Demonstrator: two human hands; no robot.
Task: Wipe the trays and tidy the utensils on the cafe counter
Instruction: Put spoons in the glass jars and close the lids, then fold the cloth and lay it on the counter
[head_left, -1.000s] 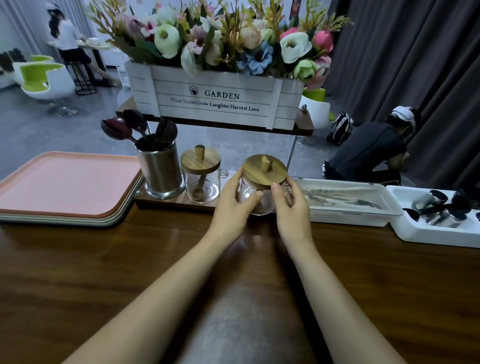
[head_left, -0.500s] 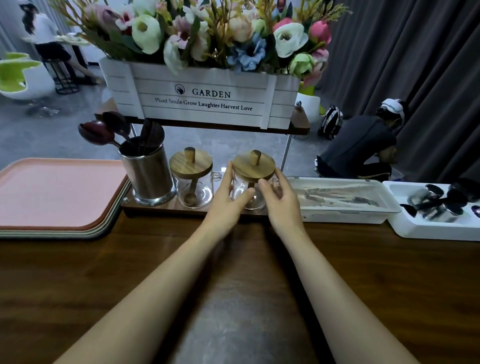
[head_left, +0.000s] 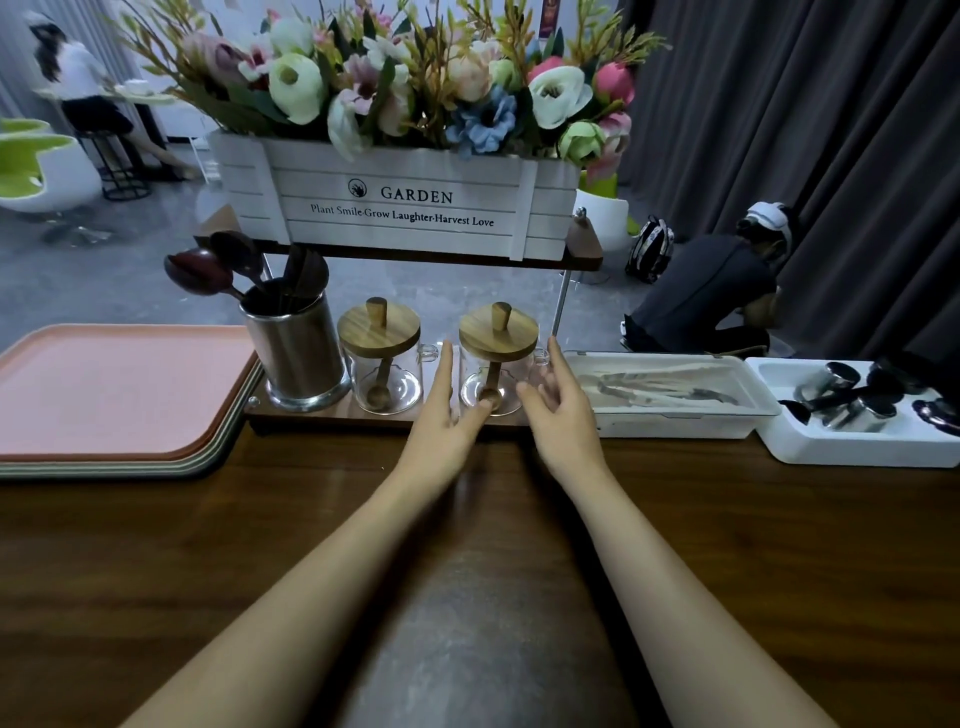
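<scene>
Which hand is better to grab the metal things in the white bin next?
Probably the right hand: it is open and right beside the white bin, while the left hand is farther, across the jar.

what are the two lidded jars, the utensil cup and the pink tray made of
Left clear round jar and right clear round jar: glass by the look, spoons visible through the walls, bright glints. Their round brown lids: wood, visible grain, satin finish. Grey cylindrical utensil cup: likely brushed steel, streaky reflections. Pink rounded tray: probably matte plastic; the flat dull surface leaves it open.
</scene>
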